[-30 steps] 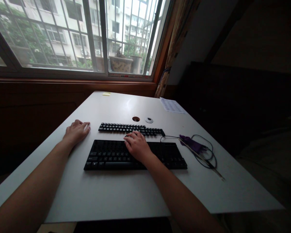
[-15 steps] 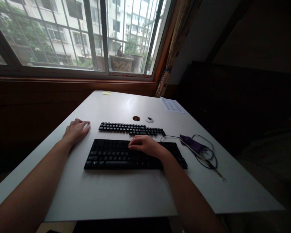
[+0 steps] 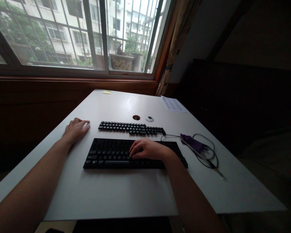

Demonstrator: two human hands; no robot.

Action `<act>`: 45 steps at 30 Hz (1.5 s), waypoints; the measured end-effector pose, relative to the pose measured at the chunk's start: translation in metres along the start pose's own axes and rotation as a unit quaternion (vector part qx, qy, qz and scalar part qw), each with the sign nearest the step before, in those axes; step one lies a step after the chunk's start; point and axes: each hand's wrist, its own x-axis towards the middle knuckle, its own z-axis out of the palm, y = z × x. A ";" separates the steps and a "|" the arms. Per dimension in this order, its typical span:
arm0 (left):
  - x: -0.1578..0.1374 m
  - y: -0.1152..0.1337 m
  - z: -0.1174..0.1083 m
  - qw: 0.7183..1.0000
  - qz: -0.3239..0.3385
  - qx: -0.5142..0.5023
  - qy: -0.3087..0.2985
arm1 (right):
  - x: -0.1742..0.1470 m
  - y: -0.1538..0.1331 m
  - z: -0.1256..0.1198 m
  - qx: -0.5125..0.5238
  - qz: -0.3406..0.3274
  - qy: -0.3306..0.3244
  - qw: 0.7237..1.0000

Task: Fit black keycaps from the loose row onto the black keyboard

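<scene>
Right hand on the near keyboard, left hand flat on the counter.

The right hand (image 3: 149,150) lies across the middle of the black keyboard (image 3: 111,153), fingers curled loosely onto the keys, grasping nothing. The keyboard's long axis runs parallel to the counter's (image 3: 111,194) near edge. The left hand (image 3: 75,130) rests released, palm down, near the left edge, just beside a row of loose keycaps (image 3: 131,128) lying behind the keyboard.
</scene>
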 end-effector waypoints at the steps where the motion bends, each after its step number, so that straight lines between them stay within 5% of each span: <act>1: 0.000 -0.001 0.001 1.000 0.002 -0.002 0.001 | -0.001 0.000 -0.001 0.005 0.005 0.001 1.000; 12: 0.004 -0.007 0.006 1.000 0.012 -0.012 0.013 | 0.001 0.008 -0.004 -0.014 0.072 0.046 0.996; 45: 0.005 -0.006 0.007 1.000 0.009 -0.022 0.015 | 0.008 0.012 0.003 -0.026 0.066 0.047 0.996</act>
